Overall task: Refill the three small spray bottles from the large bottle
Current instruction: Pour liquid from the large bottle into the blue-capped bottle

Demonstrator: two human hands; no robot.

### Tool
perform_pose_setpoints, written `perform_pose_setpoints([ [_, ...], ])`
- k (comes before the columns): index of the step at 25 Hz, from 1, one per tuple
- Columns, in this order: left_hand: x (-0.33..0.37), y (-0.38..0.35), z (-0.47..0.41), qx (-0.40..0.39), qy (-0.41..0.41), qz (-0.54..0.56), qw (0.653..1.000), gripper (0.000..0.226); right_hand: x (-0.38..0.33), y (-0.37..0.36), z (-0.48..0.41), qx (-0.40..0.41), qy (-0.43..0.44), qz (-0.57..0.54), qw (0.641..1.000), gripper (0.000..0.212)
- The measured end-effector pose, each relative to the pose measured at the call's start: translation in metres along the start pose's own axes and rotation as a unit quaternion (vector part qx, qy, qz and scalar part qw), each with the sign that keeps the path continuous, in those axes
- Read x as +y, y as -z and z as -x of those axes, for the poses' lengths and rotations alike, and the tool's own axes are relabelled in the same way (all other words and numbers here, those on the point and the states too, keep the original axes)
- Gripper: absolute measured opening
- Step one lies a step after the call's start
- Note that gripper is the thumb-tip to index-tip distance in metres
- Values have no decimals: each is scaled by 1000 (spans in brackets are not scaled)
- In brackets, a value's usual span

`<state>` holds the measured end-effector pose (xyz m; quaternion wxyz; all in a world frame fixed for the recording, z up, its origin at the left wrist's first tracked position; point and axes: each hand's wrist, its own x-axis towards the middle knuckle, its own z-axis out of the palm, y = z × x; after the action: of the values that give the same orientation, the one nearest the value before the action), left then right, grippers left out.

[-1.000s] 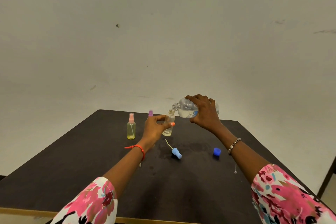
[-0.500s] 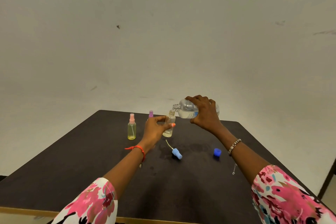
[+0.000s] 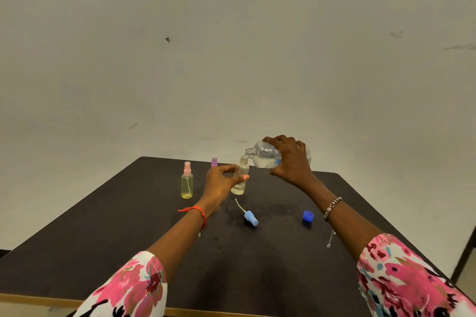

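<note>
1. Large bottle (image 3: 265,158): clear plastic with a blue-printed label, part-filled with clear liquid. I note it tipped nearly flat above the far side of the table (image 3: 103,226), uncapped neck right at the mouth of the open small bottle (image 3: 240,177).
2. Right hand (image 3: 291,159) wraps over its body from above, grasping it.
3. Left hand (image 3: 221,183) pinches the open small bottle; pale liquid sits low inside.
4. Pink-capped bottle (image 3: 187,183), yellowish fill, stands left; purple-capped bottle (image 3: 214,162) is mostly hidden.
5. Light blue spray head (image 3: 250,217) and blue cap (image 3: 308,216) lie nearer me.
</note>
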<state>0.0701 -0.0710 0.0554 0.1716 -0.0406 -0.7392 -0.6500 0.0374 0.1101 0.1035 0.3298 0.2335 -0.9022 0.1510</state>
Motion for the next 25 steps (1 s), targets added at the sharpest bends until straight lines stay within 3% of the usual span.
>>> perform_pose_setpoints([
  [25, -3, -2, 2, -6, 13, 33, 999, 43, 0, -2, 1, 2, 0, 10, 1000, 68],
])
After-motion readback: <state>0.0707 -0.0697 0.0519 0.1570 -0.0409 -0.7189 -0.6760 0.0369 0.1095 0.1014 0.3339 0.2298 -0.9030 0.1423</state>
